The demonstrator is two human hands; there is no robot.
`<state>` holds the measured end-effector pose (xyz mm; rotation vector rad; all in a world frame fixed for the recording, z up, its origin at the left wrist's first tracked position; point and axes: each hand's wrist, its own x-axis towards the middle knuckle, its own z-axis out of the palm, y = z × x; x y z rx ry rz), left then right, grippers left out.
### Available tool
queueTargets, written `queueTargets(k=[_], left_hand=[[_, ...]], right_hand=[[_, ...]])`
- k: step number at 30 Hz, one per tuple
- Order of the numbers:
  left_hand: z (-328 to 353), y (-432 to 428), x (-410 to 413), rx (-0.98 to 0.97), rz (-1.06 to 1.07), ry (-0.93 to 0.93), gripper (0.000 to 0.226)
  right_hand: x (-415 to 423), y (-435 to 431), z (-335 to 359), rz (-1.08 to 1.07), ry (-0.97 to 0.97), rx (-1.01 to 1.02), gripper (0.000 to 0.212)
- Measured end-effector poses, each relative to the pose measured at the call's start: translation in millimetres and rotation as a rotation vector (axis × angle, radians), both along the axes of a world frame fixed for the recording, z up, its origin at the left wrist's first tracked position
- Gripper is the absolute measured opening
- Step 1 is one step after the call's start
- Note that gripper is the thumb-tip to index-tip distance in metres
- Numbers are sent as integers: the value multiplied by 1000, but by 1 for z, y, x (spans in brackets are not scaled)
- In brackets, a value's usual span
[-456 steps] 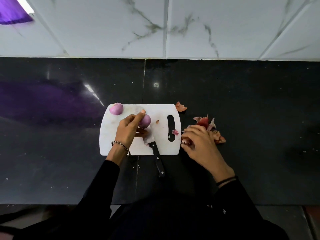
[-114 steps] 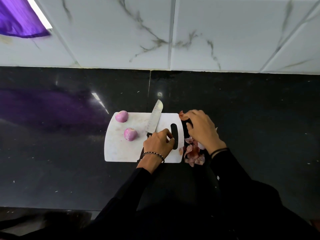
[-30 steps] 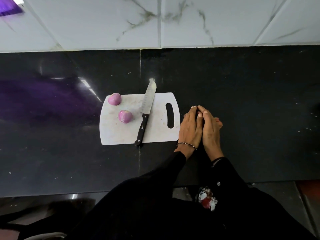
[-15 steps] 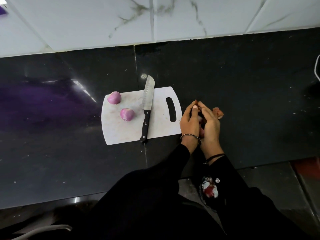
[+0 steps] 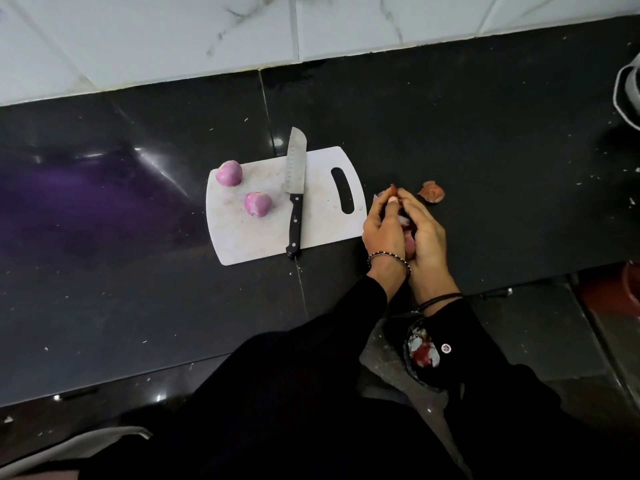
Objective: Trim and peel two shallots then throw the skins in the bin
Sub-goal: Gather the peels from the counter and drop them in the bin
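Both hands were cupped together over the worktop (image 5: 485,150), just right of the cutting board (image 5: 322,223). Left hand (image 5: 382,233) and right hand (image 5: 427,237) had palms facing, fingers (image 5: 415,213) curled round a loose bundle of skins (image 5: 408,240), with pink and brown bits showing in the gap. Main risk: that hold was a scoop, not a clamp, so flakes could drop out at the bottom or past the fingertips on the carry to the bin. No bin was identifiable in view, so I couldn't judge the carry. Second risk: one stray skin (image 5: 431,192) lay on the worktop just beyond the right hand, apart from it. With both hands full, grabbing it meant loosening the hold. Far shallot (image 5: 229,173) sat at the board's back-left corner and near shallot (image 5: 257,204) mid-board, just left of the knife (image 5: 294,192); both looked peeled. Both read roundish from above, long axis unclear, though the near one showed a pale cut end toward the person. The bundle had no real axis. The knife lay pointing away from the person, tip past the board's far edge.
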<state>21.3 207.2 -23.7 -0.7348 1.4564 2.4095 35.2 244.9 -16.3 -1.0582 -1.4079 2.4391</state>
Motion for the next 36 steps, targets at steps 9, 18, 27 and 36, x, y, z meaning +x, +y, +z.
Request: queueTargets(k=[9, 18, 27, 36], left_hand=[[5, 7, 48, -3, -29, -22, 25], [-9, 46, 108, 20, -173, -14, 24], [-24, 80, 164, -4, -276, -54, 24], [-83, 121, 202, -129, -325, -216, 22]], right_hand=[[50, 3, 14, -89, -22, -2, 28], [115, 33, 9, -295, -25, -47, 30], [173, 72, -15, -320, -52, -23, 31], [210, 114, -75, -355, -166, -103, 31]])
